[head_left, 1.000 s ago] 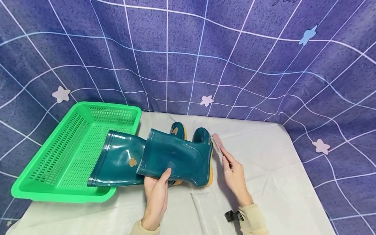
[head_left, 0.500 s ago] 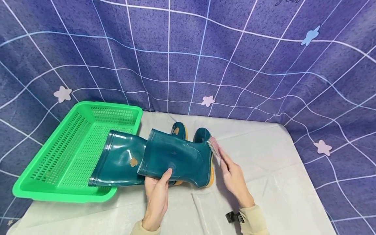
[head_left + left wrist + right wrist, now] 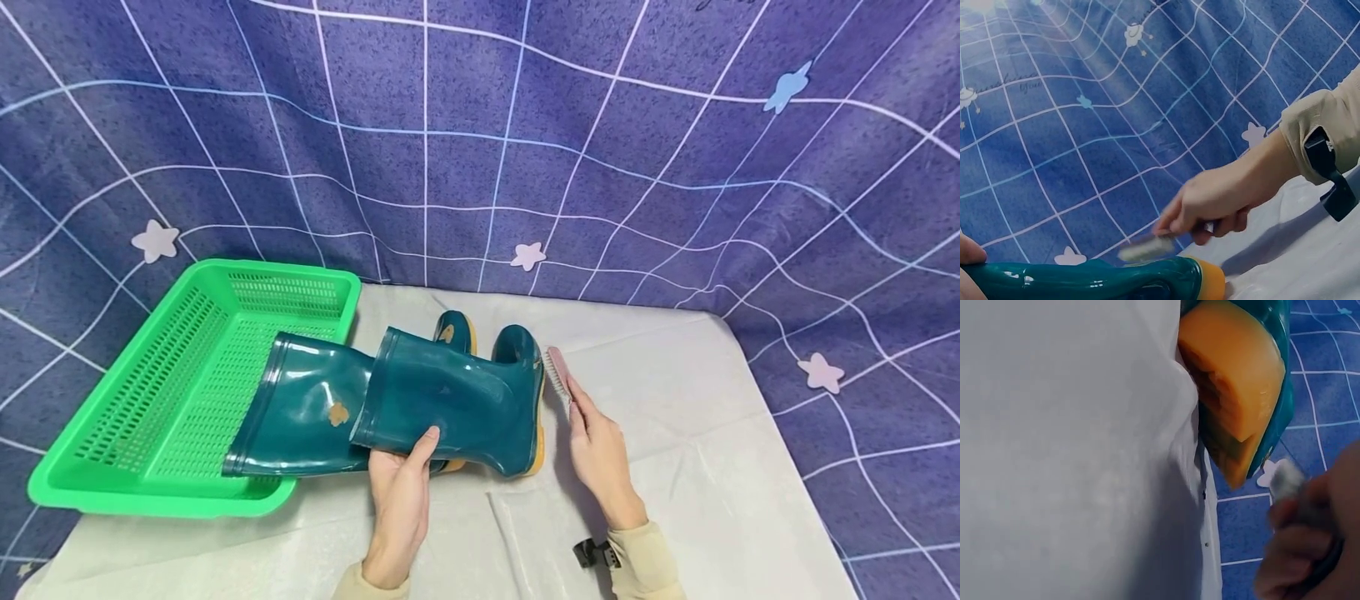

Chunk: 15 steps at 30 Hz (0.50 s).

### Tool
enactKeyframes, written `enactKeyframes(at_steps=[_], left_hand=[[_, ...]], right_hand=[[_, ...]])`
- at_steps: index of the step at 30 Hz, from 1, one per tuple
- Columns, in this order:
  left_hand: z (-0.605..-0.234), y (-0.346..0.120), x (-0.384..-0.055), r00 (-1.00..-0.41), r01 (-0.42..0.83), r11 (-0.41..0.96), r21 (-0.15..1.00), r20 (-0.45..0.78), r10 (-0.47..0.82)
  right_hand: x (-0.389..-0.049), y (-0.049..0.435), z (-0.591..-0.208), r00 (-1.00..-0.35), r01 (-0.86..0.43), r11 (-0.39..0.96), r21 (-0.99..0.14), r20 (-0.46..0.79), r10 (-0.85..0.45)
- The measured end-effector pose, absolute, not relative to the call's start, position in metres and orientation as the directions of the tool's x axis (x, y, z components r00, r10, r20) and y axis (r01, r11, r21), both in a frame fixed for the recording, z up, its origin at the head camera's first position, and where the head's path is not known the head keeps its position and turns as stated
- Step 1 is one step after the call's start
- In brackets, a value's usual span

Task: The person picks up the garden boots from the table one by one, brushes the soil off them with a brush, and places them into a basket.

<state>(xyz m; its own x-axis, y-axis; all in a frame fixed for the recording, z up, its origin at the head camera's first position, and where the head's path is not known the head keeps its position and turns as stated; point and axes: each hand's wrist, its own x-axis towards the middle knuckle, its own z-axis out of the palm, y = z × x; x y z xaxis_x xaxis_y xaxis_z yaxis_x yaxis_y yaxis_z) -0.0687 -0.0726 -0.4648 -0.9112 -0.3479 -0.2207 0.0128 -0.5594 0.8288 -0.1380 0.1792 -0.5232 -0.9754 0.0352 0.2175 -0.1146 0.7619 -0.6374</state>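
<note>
My left hand (image 3: 401,492) grips the shaft of a dark green rubber boot (image 3: 450,400), thumb on top, near its opening. The boot lies on its side, its yellow sole (image 3: 1238,369) facing right. In my right hand (image 3: 602,458) is a pink-backed scrub brush (image 3: 557,368) with pale bristles, held by the handle. Those bristles face the boot's foot, a small gap apart in the head view. In the left wrist view the brush (image 3: 1146,249) is blurred just above the boot. A second green boot (image 3: 315,412) lies partly under the first.
A green plastic basket (image 3: 168,502) stands at the left, the second boot's shaft overlapping its right rim. White cloth (image 3: 690,433) covers the table. Behind it hangs a blue-purple curtain (image 3: 465,167) with grid lines and stars. A black strap (image 3: 592,552) is at my right wrist.
My right hand brought the brush leftward onto the boot's foot half a second ago, then drew it back right, off the surface. The left hand and both boots stay in place.
</note>
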Motion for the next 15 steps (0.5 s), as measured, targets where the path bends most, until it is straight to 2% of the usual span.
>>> enactKeyframes(at_steps=[4,9,15], left_hand=[[-0.4643,-0.0726,-0.0678,-0.911,-0.001,-0.563,0.826,-0.233,-0.34],[-0.4634,-0.0717,-0.0666,-0.912,-0.004,-0.557,0.83,-0.231,-0.338],[-0.4633,-0.0736,-0.0665,-0.913,-0.007,-0.548,0.837,-0.229,-0.338]], right_hand=[[-0.1375,0.1768,-0.5243,-0.976,-0.116,0.733,-0.67,0.212,0.039],[-0.1349,0.1724,-0.5217,-0.962,-0.083,0.724,-0.685,0.245,0.122],[-0.1344,0.1723,-0.5223,-0.958,-0.033,0.743,-0.669,0.232,0.167]])
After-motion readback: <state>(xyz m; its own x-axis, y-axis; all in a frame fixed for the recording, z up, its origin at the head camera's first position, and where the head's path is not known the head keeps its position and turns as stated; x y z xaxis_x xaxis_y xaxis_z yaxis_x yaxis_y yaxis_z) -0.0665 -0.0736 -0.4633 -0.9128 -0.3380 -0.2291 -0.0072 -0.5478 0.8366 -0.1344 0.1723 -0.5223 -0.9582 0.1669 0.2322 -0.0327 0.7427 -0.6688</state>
